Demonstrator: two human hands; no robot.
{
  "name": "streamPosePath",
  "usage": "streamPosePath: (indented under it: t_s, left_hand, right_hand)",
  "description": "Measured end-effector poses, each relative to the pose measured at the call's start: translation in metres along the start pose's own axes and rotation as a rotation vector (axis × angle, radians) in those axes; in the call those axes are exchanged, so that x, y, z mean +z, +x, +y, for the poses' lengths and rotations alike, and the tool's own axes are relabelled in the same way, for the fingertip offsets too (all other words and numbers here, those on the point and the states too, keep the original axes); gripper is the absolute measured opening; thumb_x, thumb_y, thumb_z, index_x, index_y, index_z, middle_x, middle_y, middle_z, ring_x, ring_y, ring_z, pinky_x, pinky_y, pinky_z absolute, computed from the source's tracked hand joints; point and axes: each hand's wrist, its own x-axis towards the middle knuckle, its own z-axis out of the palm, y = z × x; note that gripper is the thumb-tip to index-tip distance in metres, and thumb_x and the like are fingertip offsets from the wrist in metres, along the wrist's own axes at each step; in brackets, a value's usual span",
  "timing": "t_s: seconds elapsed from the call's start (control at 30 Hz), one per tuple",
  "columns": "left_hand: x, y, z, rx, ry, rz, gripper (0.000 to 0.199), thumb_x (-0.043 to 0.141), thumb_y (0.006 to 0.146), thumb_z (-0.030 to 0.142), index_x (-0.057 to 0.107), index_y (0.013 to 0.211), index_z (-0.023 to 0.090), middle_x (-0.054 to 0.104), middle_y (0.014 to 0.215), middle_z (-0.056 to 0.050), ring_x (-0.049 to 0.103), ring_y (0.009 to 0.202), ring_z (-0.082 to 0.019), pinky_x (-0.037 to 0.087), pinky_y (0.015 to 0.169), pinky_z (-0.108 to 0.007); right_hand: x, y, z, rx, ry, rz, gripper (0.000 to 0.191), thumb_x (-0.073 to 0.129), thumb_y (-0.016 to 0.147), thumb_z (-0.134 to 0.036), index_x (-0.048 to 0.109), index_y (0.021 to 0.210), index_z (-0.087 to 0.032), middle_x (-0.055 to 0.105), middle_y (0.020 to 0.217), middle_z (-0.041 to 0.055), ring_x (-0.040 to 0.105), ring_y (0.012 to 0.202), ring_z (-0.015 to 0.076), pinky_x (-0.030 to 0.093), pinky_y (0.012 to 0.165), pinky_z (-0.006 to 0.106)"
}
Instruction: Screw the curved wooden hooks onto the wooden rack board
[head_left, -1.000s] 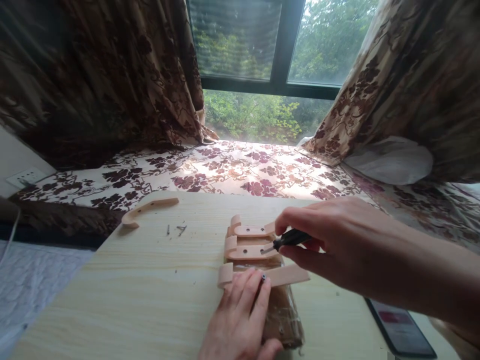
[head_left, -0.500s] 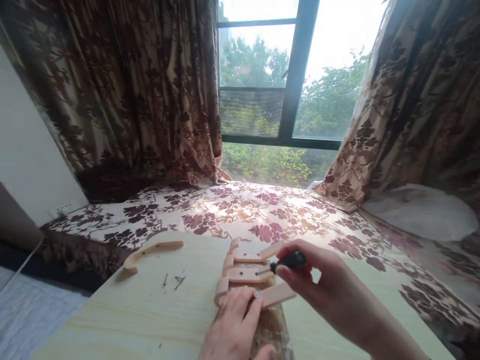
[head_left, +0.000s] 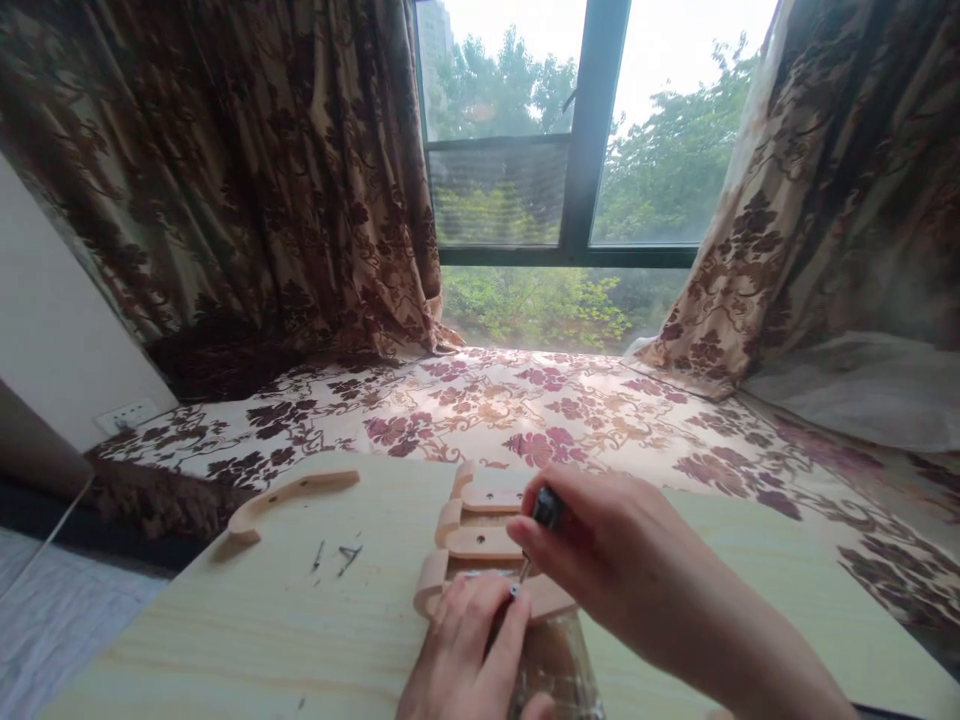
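Note:
My right hand (head_left: 592,540) is closed round the black handle of a screwdriver (head_left: 547,507), whose tip points down at a screw (head_left: 514,591). That screw stands at the fingertips of my left hand (head_left: 469,640), which pinches it over the nearest curved wooden piece (head_left: 430,583). Behind it lie two more light wooden pieces, a middle one (head_left: 480,541) and a far one (head_left: 480,497), with dark holes in them. Under my left hand is something brownish in clear plastic wrap (head_left: 566,650).
Another curved wooden piece (head_left: 300,487) lies at the left of the pale wooden board (head_left: 225,620). Several loose screws (head_left: 348,557) are nearby. Beyond are a flowered cloth surface (head_left: 487,400), curtains and a window.
My right hand has moved left and toward me, bringing the screwdriver from the middle wooden piece to the screw at my left fingers. The view has shifted slightly.

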Motion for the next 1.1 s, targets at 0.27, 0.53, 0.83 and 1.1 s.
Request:
streamPosePath:
  t_s: [0.27,0.53,0.83,1.1]
  left_hand:
    - [-0.014,0.011,-0.001,0.079,-0.013,0.077,0.045,0.047,0.079,0.021,0.05,0.124,0.015,0.059,0.118,-0.011,0.054,0.112,-0.024,0.046,0.096,-0.037]
    - [-0.016,0.012,0.004,0.057,-0.015,0.113,0.042,0.045,0.083,0.024,0.051,0.123,0.013,0.058,0.119,-0.012,0.052,0.114,-0.025,0.044,0.098,-0.038]
    - [-0.027,0.018,-0.003,0.123,0.015,0.005,0.047,0.054,0.08,0.027,0.052,0.124,0.014,0.06,0.119,-0.011,0.054,0.112,-0.025,0.046,0.095,-0.035]
    - [-0.022,0.014,-0.009,0.167,0.135,0.011,0.047,0.053,0.084,0.042,0.054,0.125,0.018,0.061,0.118,-0.008,0.056,0.109,-0.023,0.049,0.088,-0.029]
  right_hand:
    - [-0.002,0.0,0.001,-0.022,0.059,0.011,0.016,0.055,0.084,-0.029,0.05,0.071,-0.021,0.052,0.059,-0.0066,0.042,0.053,0.0081,0.028,0.051,0.023]
    - [-0.001,0.001,0.001,0.001,0.019,-0.005,0.02,0.055,0.084,-0.031,0.049,0.069,-0.021,0.051,0.058,-0.006,0.041,0.053,0.0087,0.027,0.051,0.024]
    - [0.005,0.003,-0.001,-0.031,0.099,-0.005,0.011,0.055,0.084,-0.027,0.048,0.077,-0.022,0.051,0.064,-0.0066,0.043,0.058,0.0084,0.028,0.052,0.023]
    - [0.01,0.005,-0.001,-0.083,0.16,0.03,0.017,0.056,0.084,-0.024,0.045,0.071,-0.021,0.05,0.07,-0.0053,0.043,0.065,0.0088,0.03,0.056,0.023]
